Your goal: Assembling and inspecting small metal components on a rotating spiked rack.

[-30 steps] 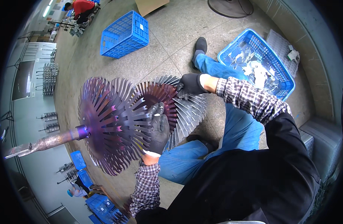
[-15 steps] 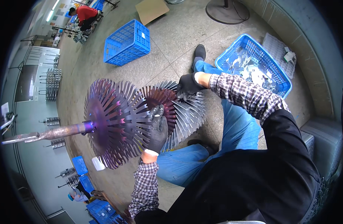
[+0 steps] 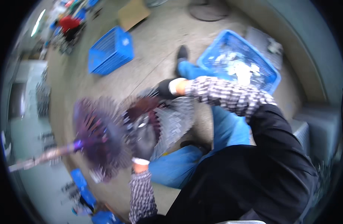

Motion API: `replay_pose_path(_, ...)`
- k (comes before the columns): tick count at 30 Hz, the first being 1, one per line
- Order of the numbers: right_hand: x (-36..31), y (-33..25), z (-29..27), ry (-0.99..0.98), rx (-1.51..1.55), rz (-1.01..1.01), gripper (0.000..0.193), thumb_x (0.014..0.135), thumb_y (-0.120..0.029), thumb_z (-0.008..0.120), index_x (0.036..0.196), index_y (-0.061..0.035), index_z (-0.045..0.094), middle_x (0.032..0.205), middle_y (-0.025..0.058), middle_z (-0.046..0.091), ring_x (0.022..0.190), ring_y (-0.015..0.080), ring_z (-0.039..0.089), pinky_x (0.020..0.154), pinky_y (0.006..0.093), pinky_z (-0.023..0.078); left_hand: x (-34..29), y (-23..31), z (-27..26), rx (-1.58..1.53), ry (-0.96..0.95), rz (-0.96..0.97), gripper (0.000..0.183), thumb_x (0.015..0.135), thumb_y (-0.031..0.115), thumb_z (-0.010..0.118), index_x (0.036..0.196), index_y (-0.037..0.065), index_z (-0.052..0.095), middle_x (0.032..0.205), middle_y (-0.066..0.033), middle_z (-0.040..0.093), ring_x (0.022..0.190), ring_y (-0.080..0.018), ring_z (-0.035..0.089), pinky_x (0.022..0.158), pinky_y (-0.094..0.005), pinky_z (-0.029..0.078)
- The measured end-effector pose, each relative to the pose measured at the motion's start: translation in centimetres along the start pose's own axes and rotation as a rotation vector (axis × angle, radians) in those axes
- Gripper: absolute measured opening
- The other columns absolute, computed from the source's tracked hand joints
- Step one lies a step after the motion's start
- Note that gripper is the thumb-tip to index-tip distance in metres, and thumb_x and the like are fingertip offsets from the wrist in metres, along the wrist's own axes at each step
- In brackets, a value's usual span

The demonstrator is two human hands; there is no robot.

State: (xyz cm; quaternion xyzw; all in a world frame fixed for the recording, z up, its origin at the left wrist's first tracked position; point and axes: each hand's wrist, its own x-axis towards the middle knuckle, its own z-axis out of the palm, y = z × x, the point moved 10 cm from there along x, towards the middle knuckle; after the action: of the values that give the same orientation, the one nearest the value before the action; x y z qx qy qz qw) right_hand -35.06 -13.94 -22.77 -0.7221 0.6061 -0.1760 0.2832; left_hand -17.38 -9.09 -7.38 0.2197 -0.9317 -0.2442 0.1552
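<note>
A rack of round purple slotted discs [image 3: 91, 130] on a metal shaft [image 3: 52, 154] extends in from the left. Its nearer end carries a reddish-brown disc and overlapping silver metal strips [image 3: 177, 115], fanned round the rim. My left hand [image 3: 144, 139], black-gloved, is between the purple discs and the silver strips, against the rack. My right hand [image 3: 166, 89], also black-gloved, rests at the upper edge of the strips. Motion smears the left fingers, and the right ones are mostly hidden, so I cannot make out what either holds.
To my right on the floor, a blue basket [image 3: 274, 83] holds many shiny flat pieces, with a grey tray [image 3: 259, 41] beside it. Farther off are another blue crate [image 3: 123, 48], a cardboard sheet [image 3: 134, 13] and a round stand base [image 3: 208, 11]. A person in red [image 3: 69, 24] is crouched far left.
The view has shifted and blurred, so the crates and floor things sit farther left. Both my hands stay at the rack, which appears slightly turned or tilted.
</note>
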Motion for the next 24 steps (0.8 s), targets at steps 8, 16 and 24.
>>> replay_pose_path(8, -23.7, 6.5, -8.5, 0.891, 0.676, 0.361, 0.034, 0.106, -0.029, 0.061, 0.131, -0.011, 0.077, 0.113, 0.009, 0.08, 0.096, 0.0233, 0.075, 0.093, 0.0368, 0.059, -1.0, -0.2, -0.6, 0.121, -0.028, 0.029, 0.037, 0.103, -0.002, 0.056, 0.139, -0.003, 0.065, 0.141, -0.018, 0.065, 0.129, -0.0329, 0.064, 0.113, -0.0409, 0.049)
replay_pose_path(16, -51.1, 27.5, 3.1, 0.441, -0.135, 1.189, 0.034, 0.09, -0.023, 0.071, 0.121, -0.0118, 0.079, 0.116, 0.0162, 0.078, 0.1, 0.0406, 0.072, 0.091, 0.0456, 0.058, -1.1, 0.0, -0.9, 0.15, -0.038, -0.027, 0.039, 0.103, -0.003, 0.055, 0.141, -0.002, 0.063, 0.146, -0.0172, 0.063, 0.133, -0.0321, 0.062, 0.115, -0.0411, 0.048)
replay_pose_path(24, -42.0, 24.1, 11.7, 0.13, -0.331, 0.785, 0.033, 0.086, -0.019, 0.072, 0.118, -0.0113, 0.078, 0.107, 0.0182, 0.077, 0.09, 0.0409, 0.073, 0.085, 0.0502, 0.058, -1.1, 0.0, -0.8, 0.121, -0.013, -0.05, 0.037, 0.105, -0.002, 0.054, 0.141, -0.002, 0.062, 0.142, -0.0164, 0.066, 0.129, -0.0319, 0.063, 0.116, -0.0409, 0.046)
